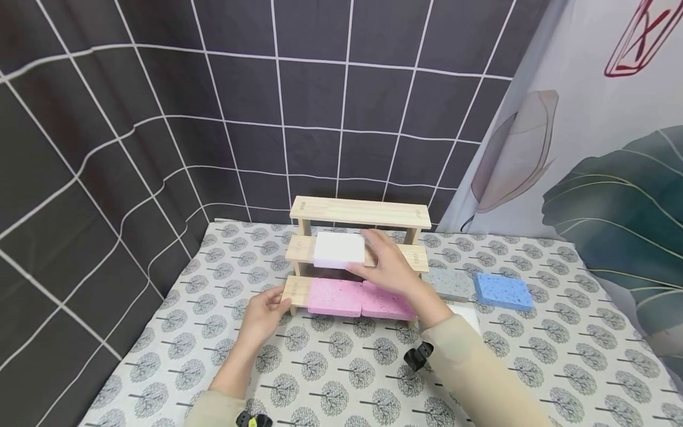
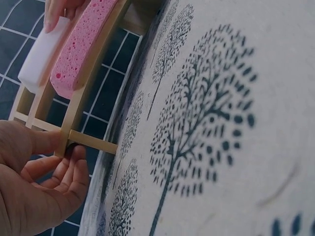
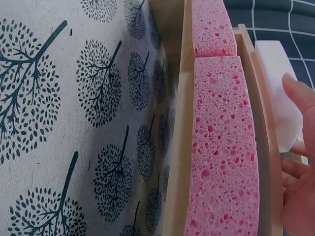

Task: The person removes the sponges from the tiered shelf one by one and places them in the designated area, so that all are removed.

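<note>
A three-step wooden rack (image 1: pixel 360 210) stands on the table. On its middle step lies a white sponge block (image 1: pixel 339 249), left of centre, and my right hand (image 1: pixel 389 267) holds it by the right end, thumb at the front corner and fingers toward the back. Two pink sponges (image 1: pixel 335 296) sit side by side along the lowest step, their pores plain in the right wrist view. My left hand (image 1: pixel 261 317) pinches the bare left end of that lowest step; the left wrist view shows its thumb (image 2: pixel 47 141) against the board and the other fingers curled beneath.
Right of the rack, a grey sponge (image 1: pixel 448 283) and a blue sponge (image 1: pixel 503 290) lie on the tree-print tablecloth (image 1: pixel 336 397). A white piece (image 1: pixel 468 316) is partly hidden by my right forearm. A dark grid-patterned curtain (image 1: pixel 312 89) hangs close behind the rack.
</note>
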{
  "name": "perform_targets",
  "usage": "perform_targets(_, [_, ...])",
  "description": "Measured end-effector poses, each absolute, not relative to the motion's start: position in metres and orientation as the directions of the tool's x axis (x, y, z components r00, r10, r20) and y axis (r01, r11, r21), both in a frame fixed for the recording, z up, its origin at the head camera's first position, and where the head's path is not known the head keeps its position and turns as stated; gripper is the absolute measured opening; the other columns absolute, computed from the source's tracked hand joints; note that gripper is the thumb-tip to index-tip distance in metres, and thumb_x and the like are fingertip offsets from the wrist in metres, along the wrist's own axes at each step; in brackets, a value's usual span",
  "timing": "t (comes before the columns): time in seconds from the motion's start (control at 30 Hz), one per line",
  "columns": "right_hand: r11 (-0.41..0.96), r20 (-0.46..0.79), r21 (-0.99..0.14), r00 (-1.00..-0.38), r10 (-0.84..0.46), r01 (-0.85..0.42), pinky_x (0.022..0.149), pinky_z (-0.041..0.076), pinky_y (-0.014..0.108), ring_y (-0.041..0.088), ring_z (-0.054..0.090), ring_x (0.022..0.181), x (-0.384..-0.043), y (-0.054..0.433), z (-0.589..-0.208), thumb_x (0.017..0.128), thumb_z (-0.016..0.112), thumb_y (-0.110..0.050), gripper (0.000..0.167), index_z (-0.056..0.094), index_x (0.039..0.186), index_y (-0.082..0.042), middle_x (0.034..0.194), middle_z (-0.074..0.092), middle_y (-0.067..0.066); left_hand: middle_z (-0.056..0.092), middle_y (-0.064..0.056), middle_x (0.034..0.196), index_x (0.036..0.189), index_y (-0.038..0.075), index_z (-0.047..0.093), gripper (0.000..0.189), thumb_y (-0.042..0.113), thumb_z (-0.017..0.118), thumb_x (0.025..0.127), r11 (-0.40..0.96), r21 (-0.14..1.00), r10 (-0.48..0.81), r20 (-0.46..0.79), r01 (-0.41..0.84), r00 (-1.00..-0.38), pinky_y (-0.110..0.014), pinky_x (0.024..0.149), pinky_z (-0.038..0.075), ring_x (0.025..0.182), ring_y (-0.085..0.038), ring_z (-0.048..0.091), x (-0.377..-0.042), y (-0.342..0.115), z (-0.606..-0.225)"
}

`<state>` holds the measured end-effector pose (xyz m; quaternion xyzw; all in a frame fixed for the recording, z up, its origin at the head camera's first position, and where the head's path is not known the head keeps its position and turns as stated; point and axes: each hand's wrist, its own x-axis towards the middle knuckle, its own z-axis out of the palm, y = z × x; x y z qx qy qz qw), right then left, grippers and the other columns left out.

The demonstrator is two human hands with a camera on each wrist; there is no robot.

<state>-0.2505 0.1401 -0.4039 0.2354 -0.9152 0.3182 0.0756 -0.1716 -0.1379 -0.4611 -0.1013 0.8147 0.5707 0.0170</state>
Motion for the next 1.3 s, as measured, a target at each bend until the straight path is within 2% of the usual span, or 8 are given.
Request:
perform_targets(0.23, [0.674, 0.310, -0.536, -0.861, -0.403, -0.508, 0.119, 0.029, 0.055, 0.043, 0.040, 0.141, -0.250, 0.139, -0.404, 0.085, 0.081, -0.041, 0.090, 0.040, 0.151, 0.004, 0.152, 0.044, 0.026, 0.066, -0.017, 0.111, 0.139, -0.005, 0.055, 0.047, 0.006, 0.067, 0.095, 0.324, 0.928, -0.141, -0.146, -0.185, -0.979, -0.031, 0.078, 0.060, 0.093, -0.025, 0.066, -0.172, -0.138, -0.462])
perform_targets(0.4, [0.665, 0.326, -0.552, -0.865, -0.383, -0.502, 0.118, 0.031, 0.055, 0.041, 0.041, 0.141, -0.245, 0.145, -0.404, 0.084, 0.083, -0.040, 0.089, 0.041, 0.152, 0.000, 0.152, 0.044, 0.025, 0.066, -0.017, 0.110, 0.139, -0.005, 0.054, 0.046, 0.006, 0.066, 0.095, 0.327, 0.927, -0.140, -0.143, -0.182, -0.980, -0.032, 0.080, 0.060, 0.094, -0.026, 0.066, -0.171, -0.137, -0.461])
perform_targets(0.63, [0.645, 0.377, -0.549, -0.846, -0.376, -0.531, 0.114, 0.039, 0.054, 0.038, 0.050, 0.133, -0.233, 0.159, -0.403, 0.082, 0.084, -0.039, 0.088, 0.043, 0.152, -0.004, 0.146, 0.052, 0.020, 0.066, -0.017, 0.111, 0.139, -0.004, 0.055, 0.047, 0.007, 0.067, 0.095, 0.339, 0.922, -0.146, -0.143, -0.186, -0.979, -0.035, 0.081, 0.060, 0.096, -0.026, 0.066, -0.170, -0.137, -0.461])
perform_targets(0.8, [0.652, 0.384, -0.549, -0.851, -0.359, -0.523, 0.113, 0.037, 0.059, 0.039, 0.047, 0.137, -0.226, 0.169, -0.401, 0.083, 0.083, -0.042, 0.087, 0.043, 0.152, -0.005, 0.150, 0.048, 0.020, 0.066, -0.016, 0.110, 0.139, -0.003, 0.055, 0.046, 0.008, 0.067, 0.096, 0.362, 0.914, -0.150, -0.137, -0.183, -0.979, -0.034, 0.080, 0.059, 0.096, -0.026, 0.065, -0.169, -0.137, -0.460])
perform_targets(1.03, [0.634, 0.410, -0.567, -0.847, -0.338, -0.526, 0.110, 0.036, 0.066, 0.039, 0.051, 0.132, -0.220, 0.181, -0.403, 0.081, 0.085, -0.035, 0.086, 0.045, 0.150, -0.005, 0.147, 0.052, 0.018, 0.066, -0.016, 0.109, 0.139, -0.003, 0.056, 0.046, 0.008, 0.067, 0.096, 0.355, 0.917, -0.150, -0.136, -0.182, -0.979, -0.031, 0.077, 0.059, 0.094, -0.026, 0.065, -0.168, -0.138, -0.460])
perform_targets(1.3, [0.634, 0.434, -0.572, -0.848, -0.305, -0.521, 0.103, 0.043, 0.066, 0.041, 0.054, 0.127, -0.216, 0.201, -0.408, 0.080, 0.086, -0.030, 0.083, 0.048, 0.148, -0.004, 0.143, 0.054, 0.019, 0.066, -0.016, 0.110, 0.139, -0.003, 0.056, 0.046, 0.009, 0.067, 0.096, 0.352, 0.917, -0.146, -0.142, -0.186, -0.979, -0.033, 0.079, 0.059, 0.094, -0.026, 0.066, -0.168, -0.137, -0.459])
